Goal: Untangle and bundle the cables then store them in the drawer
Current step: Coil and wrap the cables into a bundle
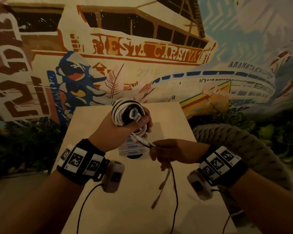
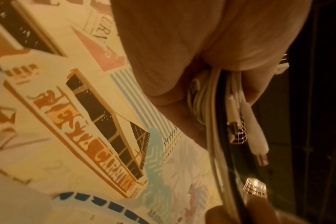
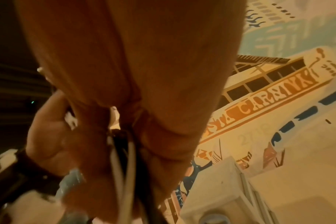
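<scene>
A coil of black and white cables (image 1: 125,114) is wound around my left hand (image 1: 142,121), which grips it above the table. From the coil, strands run down to my right hand (image 1: 155,147), which pinches them. Below that hand a pale cable end with plugs (image 1: 161,186) and a thin black cable (image 1: 175,191) hang loose. In the left wrist view the cables (image 2: 213,106) and white plugs (image 2: 255,136) pass out of my palm. The right wrist view has black and white strands (image 3: 123,151) between my curled fingers. A small clear drawer unit with blue handles (image 1: 134,150) stands under the hands.
The light wooden table (image 1: 125,213) is narrow and ends at a painted mural wall (image 1: 142,53). A grey woven rope object (image 1: 243,146) sits close at the table's right. Thin black wrist-camera cords (image 1: 85,200) trail over the near part of the table.
</scene>
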Demonstrator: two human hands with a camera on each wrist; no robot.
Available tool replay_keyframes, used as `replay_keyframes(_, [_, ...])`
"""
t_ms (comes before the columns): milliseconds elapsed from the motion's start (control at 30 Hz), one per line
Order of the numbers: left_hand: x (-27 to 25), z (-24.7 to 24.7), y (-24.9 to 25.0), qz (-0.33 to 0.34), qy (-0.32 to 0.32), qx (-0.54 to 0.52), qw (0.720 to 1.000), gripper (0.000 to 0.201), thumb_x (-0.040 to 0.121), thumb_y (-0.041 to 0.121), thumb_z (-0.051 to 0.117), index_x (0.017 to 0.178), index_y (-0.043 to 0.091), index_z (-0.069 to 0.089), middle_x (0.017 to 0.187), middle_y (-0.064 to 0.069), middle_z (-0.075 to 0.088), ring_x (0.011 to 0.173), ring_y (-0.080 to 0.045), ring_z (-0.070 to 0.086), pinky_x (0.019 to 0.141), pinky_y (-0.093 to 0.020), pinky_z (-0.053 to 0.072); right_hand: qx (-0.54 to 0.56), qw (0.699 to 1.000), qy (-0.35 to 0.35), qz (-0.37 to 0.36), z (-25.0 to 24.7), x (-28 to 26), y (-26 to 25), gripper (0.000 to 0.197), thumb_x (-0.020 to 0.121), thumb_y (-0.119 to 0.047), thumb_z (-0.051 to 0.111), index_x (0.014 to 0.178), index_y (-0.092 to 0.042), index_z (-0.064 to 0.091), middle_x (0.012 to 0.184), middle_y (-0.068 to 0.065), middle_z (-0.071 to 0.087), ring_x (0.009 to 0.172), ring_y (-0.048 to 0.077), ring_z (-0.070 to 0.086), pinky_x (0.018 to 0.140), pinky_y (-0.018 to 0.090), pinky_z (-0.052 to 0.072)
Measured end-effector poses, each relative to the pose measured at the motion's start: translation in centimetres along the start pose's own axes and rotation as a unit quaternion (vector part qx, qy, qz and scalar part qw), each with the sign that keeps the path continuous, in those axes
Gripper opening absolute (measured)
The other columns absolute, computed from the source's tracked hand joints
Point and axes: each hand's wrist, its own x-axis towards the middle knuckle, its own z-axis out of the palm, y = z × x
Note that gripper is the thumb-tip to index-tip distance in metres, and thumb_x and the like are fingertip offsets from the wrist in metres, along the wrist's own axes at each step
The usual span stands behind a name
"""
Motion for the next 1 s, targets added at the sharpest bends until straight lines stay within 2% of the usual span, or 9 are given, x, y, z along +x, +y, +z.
replay_keyframes(67, [-0.2,-0.6,-0.1,0.007,0.014,0.137,0.990,0.025,0.084,0.038,0.064,0.093,0.015,0.070,0.084,0.002,0.070,0.080,-0.018,0.066,0.080,-0.030,0.056,0.024,1.000,0.017,0.011,-0.4,0.1,0.7,0.028,0.106,-0.034,0.046,0.098,-0.012,0.060,0.066,-0.003,0.044,0.057,0.015,0.044,0.060,0.032,0.048])
replay_keyframes(133, [-0.4,-0.6,-0.3,0.021,0.005,0.317,0.948,0.007,0.084,0.039,0.065,0.078,0.035,0.065,0.070,0.013,0.061,0.072,-0.008,0.058,0.066,-0.014,0.045,0.024,0.999,0.037,0.022,-1.0,0.4,1.0,0.029,0.107,-0.036,0.046,0.097,-0.015,0.063,0.064,-0.006,0.040,0.054,0.013,0.036,0.052,0.026,0.037])
replay_keyframes(267, [-0.2,-0.2,-0.6,-0.004,-0.050,0.452,0.891,0.021,0.088,0.040,0.071,0.088,0.019,0.073,0.080,0.001,0.071,0.072,-0.014,0.061,0.066,-0.021,0.046,0.014,0.997,0.051,0.052,-1.4,0.9,0.4,0.031,0.107,-0.031,0.044,0.097,-0.012,0.066,0.063,-0.005,0.041,0.049,0.010,0.031,0.050,0.025,0.030])
replay_keyframes(433, [0.1,0.1,-2.1,0.028,-0.148,0.548,0.823,0.013,0.089,0.042,0.067,0.092,0.029,0.068,0.084,0.008,0.068,0.068,-0.007,0.051,0.065,-0.017,0.038,-0.013,0.994,0.081,0.078,-1.2,1.5,-0.1,0.033,0.107,-0.020,0.042,0.116,0.005,0.061,0.059,-0.007,0.052,0.047,0.008,0.038,0.049,0.023,0.036])
replay_keyframes(533, [0.2,0.2,-2.4,0.023,-0.141,0.575,0.806,0.018,0.090,0.040,0.065,0.104,0.028,0.068,0.094,0.006,0.070,0.082,-0.014,0.062,0.074,-0.022,0.042,0.007,0.991,0.109,0.075,-1.1,1.7,-0.6,0.029,0.105,-0.014,0.041,0.102,0.003,0.065,0.055,-0.008,0.062,0.049,0.012,0.043,0.052,0.027,0.038])
replay_keyframes(667, [0.4,0.9,-2.7,0.004,-0.138,0.609,0.781,0.032,0.090,0.044,0.062,0.117,0.025,0.063,0.102,0.003,0.066,0.092,-0.018,0.064,0.075,-0.028,0.050,0.054,0.988,0.105,0.101,-1.1,2.0,-1.5,0.067,0.106,-0.054,0.030,0.094,-0.001,0.069,0.075,0.006,0.071,0.057,0.018,0.052,0.059,0.032,0.040])
replay_keyframes(733, [0.3,1.4,-3.1,-0.016,-0.145,0.632,0.761,0.035,0.092,0.037,0.060,0.124,0.023,0.058,0.108,0.000,0.063,0.098,-0.020,0.060,0.079,-0.031,0.051,-0.021,0.990,0.069,0.117,-1.4,2.0,-1.9,0.082,0.098,-0.071,0.026,0.093,-0.003,0.073,0.082,0.004,0.074,0.064,0.017,0.058,0.064,0.032,0.044])
replay_keyframes(867, [0.2,1.9,-3.5,-0.023,-0.167,0.653,0.738,0.026,0.095,0.041,0.052,0.109,0.020,0.057,0.089,0.003,0.052,0.088,-0.021,0.057,0.067,-0.030,0.041,-0.201,0.974,0.025,0.104,-1.5,2.0,-2.8,0.058,0.087,-0.069,0.059,0.097,-0.014,0.077,0.084,-0.006,0.078,0.074,0.006,0.071,0.070,0.029,0.052])
replay_keyframes(1000, [1.0,2.1,-2.8,-0.027,-0.186,0.698,0.691,0.036,0.094,0.054,0.050,0.097,0.019,0.060,0.078,0.002,0.060,0.067,-0.020,0.057,0.058,-0.030,0.045,-0.220,0.968,0.050,0.107,-1.3,2.8,-2.9,0.044,0.078,-0.060,0.075,0.096,-0.020,0.078,0.084,-0.006,0.078,0.079,0.006,0.073,0.074,0.029,0.062])
